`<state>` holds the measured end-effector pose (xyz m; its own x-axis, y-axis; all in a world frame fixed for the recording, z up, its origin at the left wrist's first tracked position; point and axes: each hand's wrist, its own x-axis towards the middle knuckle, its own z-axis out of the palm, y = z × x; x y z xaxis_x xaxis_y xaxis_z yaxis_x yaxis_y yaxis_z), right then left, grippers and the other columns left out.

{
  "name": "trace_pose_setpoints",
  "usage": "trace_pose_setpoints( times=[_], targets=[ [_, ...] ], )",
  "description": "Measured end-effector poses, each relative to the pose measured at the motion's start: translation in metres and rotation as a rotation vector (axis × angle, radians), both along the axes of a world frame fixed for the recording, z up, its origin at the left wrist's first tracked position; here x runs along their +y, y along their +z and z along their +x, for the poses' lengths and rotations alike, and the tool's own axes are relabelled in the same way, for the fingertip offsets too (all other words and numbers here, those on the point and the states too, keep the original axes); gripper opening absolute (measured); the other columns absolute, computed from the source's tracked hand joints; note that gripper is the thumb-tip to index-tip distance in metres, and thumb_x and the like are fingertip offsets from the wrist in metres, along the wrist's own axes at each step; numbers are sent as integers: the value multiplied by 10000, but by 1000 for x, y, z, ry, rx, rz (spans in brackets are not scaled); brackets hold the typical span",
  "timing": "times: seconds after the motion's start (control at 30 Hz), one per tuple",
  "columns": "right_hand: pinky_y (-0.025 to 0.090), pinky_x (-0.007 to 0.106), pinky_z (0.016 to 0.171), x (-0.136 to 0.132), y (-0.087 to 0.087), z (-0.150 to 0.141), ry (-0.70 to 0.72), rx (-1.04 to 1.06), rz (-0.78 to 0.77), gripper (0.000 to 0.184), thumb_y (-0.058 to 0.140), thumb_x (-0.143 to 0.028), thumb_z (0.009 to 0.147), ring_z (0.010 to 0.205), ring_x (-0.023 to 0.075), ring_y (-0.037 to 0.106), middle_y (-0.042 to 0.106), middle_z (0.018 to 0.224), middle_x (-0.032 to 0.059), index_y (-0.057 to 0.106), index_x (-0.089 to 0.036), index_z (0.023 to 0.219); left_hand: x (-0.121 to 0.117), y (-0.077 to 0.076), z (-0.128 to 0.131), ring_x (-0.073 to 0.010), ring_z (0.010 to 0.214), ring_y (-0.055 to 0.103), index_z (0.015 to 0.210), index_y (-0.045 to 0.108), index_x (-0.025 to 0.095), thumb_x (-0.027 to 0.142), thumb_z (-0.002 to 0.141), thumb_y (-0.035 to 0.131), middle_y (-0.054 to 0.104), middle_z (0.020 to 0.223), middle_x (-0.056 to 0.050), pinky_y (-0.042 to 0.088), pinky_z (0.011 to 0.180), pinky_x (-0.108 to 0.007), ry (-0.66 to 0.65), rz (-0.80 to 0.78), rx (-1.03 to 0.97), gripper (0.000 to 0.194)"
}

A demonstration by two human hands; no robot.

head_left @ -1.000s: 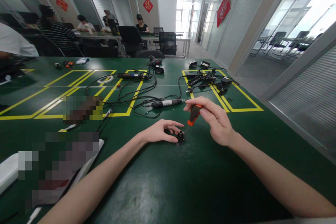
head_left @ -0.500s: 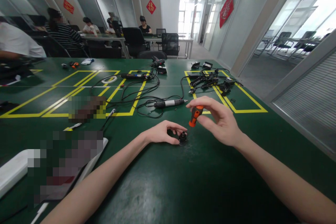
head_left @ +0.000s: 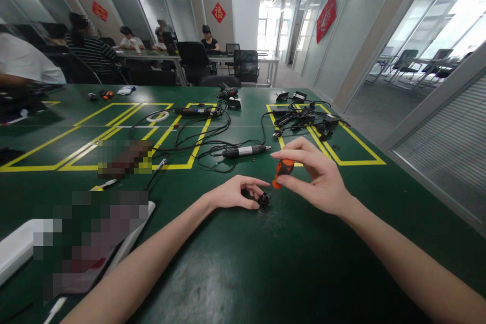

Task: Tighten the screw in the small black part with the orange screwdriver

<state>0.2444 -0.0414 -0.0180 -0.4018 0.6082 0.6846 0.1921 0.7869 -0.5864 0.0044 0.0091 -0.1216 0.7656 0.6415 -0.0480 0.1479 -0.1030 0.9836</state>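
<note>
A small black round part with a short raised neck (head_left: 264,202) stands upright on the green tabletop. My left hand (head_left: 238,193) rests on the table with thumb and fingers curved around this part, closed on it. Above and to the right, my right hand (head_left: 317,174) grips a short orange and black screwdriver (head_left: 284,168) by its handle. The screwdriver leans, its thin shaft pointing down and left toward the black part. Whether its tip touches the part I cannot tell.
A silver and black electric screwdriver (head_left: 246,151) with looping cable lies just beyond my hands. Tangled black parts and cables (head_left: 304,116) sit at the far right inside yellow tape (head_left: 364,144). A partly blurred tablet-like device (head_left: 114,243) lies at the left. People sit at the back.
The screwdriver has tilted from nearly upright to a stronger slant, its lower end moving down and left toward the black part. My left hand has hardly moved.
</note>
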Motion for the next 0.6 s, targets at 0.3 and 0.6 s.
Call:
trace_pose_setpoints(
  times=[0.3, 0.6],
  targets=[
    [568, 407, 896, -3, -3, -3, 36, 14, -91, 308, 630, -204, 965, 971, 224, 672, 704, 1101, 78, 663, -243, 1269, 0, -4, 1, -149, 792, 640, 922, 792, 127, 327, 645, 927, 772, 899, -72, 504, 807, -291, 63, 2, 28, 367],
    [546, 328, 713, -4, 0, 0, 15, -23, -107, 499, 635, -136, 934, 842, 187, 633, 673, 1065, 53, 616, -293, 1407, -3, 2, 2, -125, 736, 581, 1171, 768, 163, 325, 732, 852, 750, 906, -43, 449, 698, -247, 6, 54, 58, 475]
  ],
)
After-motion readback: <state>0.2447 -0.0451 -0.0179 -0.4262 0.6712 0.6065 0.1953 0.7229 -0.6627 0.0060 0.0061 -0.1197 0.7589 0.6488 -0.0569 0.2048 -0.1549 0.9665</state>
